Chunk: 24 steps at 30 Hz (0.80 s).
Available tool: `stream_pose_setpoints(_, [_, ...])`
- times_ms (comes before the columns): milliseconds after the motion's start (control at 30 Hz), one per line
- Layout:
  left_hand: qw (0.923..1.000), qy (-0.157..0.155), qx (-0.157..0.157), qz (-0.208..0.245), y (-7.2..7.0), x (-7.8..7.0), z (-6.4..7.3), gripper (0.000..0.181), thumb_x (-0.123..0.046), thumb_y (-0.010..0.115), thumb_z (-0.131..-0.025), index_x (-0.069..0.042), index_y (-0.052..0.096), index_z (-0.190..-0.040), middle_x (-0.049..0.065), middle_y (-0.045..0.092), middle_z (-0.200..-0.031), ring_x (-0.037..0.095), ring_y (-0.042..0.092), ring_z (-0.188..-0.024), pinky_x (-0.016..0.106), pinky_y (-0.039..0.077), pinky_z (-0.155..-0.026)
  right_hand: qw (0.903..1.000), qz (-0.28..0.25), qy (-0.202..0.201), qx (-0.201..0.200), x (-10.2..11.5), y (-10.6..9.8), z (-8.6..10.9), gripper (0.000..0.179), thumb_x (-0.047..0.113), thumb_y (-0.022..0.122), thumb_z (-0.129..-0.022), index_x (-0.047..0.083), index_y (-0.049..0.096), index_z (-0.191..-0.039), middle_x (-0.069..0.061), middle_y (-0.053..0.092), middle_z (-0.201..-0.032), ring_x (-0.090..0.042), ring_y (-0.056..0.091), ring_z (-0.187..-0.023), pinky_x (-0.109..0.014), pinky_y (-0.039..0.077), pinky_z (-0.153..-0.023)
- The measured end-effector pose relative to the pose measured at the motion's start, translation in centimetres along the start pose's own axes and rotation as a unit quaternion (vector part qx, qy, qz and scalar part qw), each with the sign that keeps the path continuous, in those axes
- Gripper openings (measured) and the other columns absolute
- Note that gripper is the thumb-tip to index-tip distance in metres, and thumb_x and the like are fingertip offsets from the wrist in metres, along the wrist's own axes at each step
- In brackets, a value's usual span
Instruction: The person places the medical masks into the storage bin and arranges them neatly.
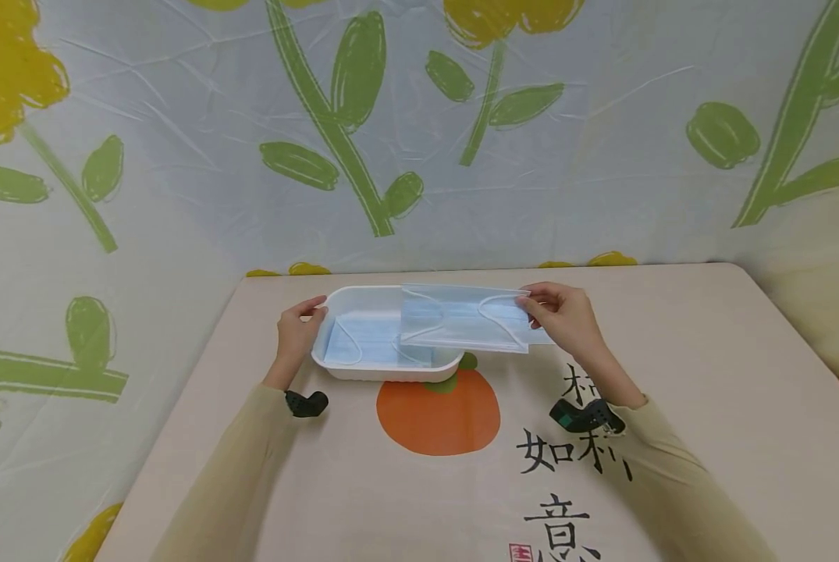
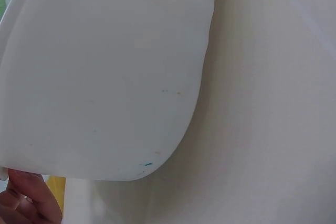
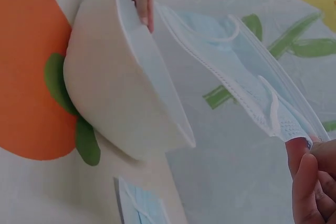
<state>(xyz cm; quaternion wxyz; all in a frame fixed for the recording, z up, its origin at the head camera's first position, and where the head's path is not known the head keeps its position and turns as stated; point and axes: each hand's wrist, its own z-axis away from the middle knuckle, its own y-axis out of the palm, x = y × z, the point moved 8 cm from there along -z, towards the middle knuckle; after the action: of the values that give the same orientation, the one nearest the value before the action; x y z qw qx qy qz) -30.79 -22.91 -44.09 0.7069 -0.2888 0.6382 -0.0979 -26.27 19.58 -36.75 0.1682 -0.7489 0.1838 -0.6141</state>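
My left hand [image 1: 294,336] pinches the left rim of a white oblong tray [image 1: 384,375]. A pale blue disposable face mask [image 1: 349,342] with white ear loops lies inside it. My right hand [image 1: 567,316] pinches the right end of another face mask [image 1: 447,312], held flat above the tray's right part and covering some of it. In the right wrist view this held mask [image 3: 226,61] stretches away from my fingertips, apart from the tray wall [image 3: 121,77]. The left wrist view shows mostly the tray's outer side [image 2: 105,77].
One more face mask [image 3: 140,203] lies on the table right of the tray, mostly hidden from the head view. The tablecloth [image 1: 349,484] has an orange fruit print [image 1: 439,417] and black characters. A flowered cloth [image 1: 215,156] hangs behind the table.
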Motion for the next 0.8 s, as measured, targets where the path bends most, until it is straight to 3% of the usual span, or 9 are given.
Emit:
stream_pose_setpoints(467, [1.0000, -0.004, 0.005, 0.006, -0.2, 0.0, 0.2, 0.032, -0.019, 0.055, -0.097, -0.011, 0.063, -0.127, 0.014, 0.062, -0.120, 0.026, 0.051, -0.108, 0.038, 0.047, -0.097, 0.9981, -0.051, 0.005, 0.035, 1.6, 4.0, -0.8, 0.028, 0.011, 0.066, -0.090, -0.008, 0.067, -0.110, -0.026, 0.069, -0.089, -0.008, 0.057, -0.054, -0.020, 0.052, -0.057])
stream_pose_setpoints(800, [1.0000, 0.002, 0.005, -0.005, -0.2, -0.1, 0.2, 0.032, -0.020, 0.055, -0.097, -0.012, 0.063, -0.127, 0.014, 0.062, -0.120, 0.025, 0.052, -0.105, 0.035, 0.049, -0.091, 0.9963, -0.065, 0.014, 0.055, 2.4, 6.6, -1.4, 0.028, 0.013, 0.066, -0.091, -0.004, 0.067, -0.112, -0.022, 0.069, -0.088, -0.012, 0.060, -0.057, -0.028, 0.056, -0.062])
